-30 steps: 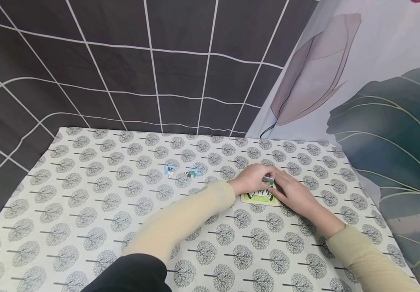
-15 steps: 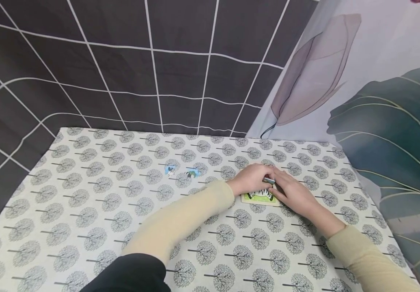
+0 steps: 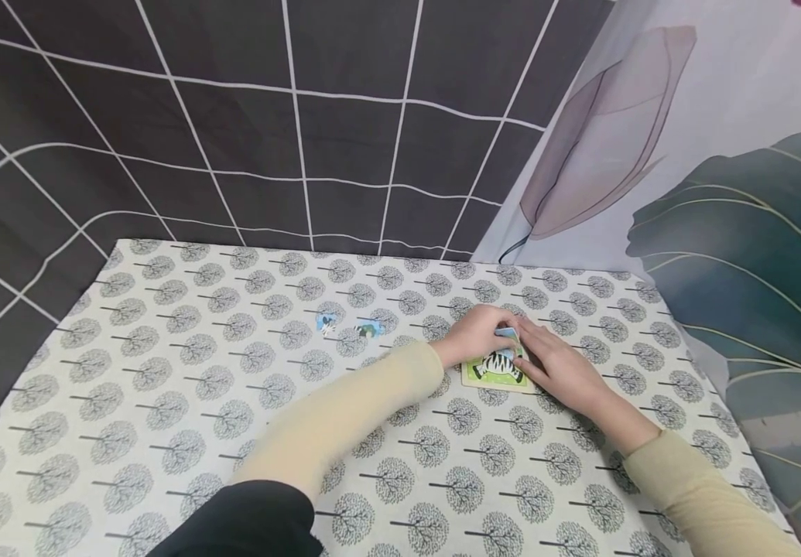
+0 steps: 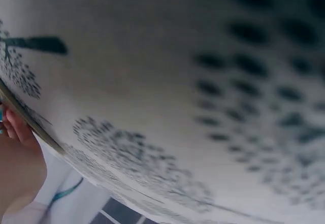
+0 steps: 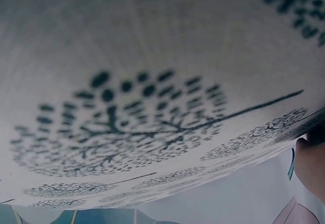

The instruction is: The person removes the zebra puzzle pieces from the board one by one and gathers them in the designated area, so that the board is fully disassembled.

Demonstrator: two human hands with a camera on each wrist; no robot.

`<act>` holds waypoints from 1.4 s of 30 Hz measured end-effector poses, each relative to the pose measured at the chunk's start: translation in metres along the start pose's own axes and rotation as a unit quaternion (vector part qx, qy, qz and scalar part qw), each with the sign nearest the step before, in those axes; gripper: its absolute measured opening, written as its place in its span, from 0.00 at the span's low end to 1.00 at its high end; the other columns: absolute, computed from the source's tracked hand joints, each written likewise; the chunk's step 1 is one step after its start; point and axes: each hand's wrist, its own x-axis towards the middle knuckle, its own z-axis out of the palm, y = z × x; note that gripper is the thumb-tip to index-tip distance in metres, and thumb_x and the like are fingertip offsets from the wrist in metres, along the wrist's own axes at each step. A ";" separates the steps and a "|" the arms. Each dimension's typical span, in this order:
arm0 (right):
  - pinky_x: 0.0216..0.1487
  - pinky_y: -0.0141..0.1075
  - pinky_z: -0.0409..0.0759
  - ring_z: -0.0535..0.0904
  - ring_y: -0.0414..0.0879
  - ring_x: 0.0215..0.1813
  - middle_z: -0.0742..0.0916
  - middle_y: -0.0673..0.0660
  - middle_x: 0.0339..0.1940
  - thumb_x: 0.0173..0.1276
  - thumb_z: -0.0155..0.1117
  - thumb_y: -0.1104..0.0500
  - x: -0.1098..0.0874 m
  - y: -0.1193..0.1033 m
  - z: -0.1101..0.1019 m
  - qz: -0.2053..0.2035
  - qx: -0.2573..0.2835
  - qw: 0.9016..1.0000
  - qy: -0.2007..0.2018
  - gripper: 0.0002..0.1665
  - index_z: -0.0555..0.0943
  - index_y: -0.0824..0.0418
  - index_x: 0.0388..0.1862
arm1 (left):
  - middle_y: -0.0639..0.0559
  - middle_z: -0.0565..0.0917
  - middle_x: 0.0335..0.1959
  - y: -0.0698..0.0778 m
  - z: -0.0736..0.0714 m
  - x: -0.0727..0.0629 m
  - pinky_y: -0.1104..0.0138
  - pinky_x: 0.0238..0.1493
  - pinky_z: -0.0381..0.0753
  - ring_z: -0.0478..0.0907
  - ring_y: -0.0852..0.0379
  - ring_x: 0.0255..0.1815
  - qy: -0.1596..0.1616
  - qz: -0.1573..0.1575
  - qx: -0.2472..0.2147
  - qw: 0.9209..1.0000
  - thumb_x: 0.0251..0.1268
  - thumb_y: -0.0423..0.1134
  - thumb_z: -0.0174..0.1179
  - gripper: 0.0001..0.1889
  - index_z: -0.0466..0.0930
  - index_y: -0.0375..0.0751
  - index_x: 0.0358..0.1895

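A small zebra puzzle board (image 3: 473,377) with a green lower part lies on the patterned cloth, right of centre in the head view. My left hand (image 3: 478,334) reaches over its far left side and pinches a light blue puzzle piece (image 3: 507,333) near the top of the picture. Those fingertips hide part of the piece and of the board. My right hand (image 3: 559,365) rests along the board's right side, fingers fairly straight and thumb over the zebra picture. In the left wrist view, the board's edge (image 4: 31,123) shows beside the left hand's fingers.
Two loose puzzle pieces lie left of the board: one blue with black and white stripes (image 3: 326,322), one blue and green (image 3: 368,329). The tree-print cloth (image 3: 233,371) covers the table up to a dark grid-patterned curtain (image 3: 344,139) behind it.
The light blue piece, seen edge-on between the left fingers half a second ago, now shows its face at the top of the board. The right hand stays in place.
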 end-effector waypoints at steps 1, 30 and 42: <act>0.82 0.67 0.59 0.59 0.71 0.84 0.62 0.67 0.87 0.83 0.59 0.46 0.001 0.000 0.000 0.000 0.000 1.000 0.000 0.42 0.58 0.63 0.86 | 0.53 0.91 0.49 -0.002 -0.003 0.000 0.77 0.60 0.78 0.84 0.62 0.48 0.006 -0.004 -0.011 1.000 0.71 0.40 0.71 0.06 0.87 0.44 0.46; 0.85 0.65 0.55 0.57 0.68 0.86 0.62 0.65 0.87 0.82 0.58 0.46 0.000 -0.001 0.002 0.001 0.020 1.000 0.014 0.41 0.60 0.64 0.85 | 0.48 0.90 0.38 -0.063 -0.120 -0.102 0.69 0.47 0.85 0.85 0.56 0.39 -0.013 -0.118 -0.059 0.991 0.57 0.33 0.79 0.11 0.88 0.39 0.41; 0.85 0.64 0.56 0.58 0.68 0.86 0.62 0.65 0.87 0.82 0.58 0.45 0.000 -0.003 0.005 -0.020 0.007 1.000 0.016 0.42 0.60 0.64 0.85 | 0.50 0.89 0.39 -0.063 -0.105 -0.099 0.67 0.51 0.82 0.83 0.57 0.41 -0.049 -0.113 0.002 0.992 0.57 0.38 0.80 0.11 0.88 0.44 0.40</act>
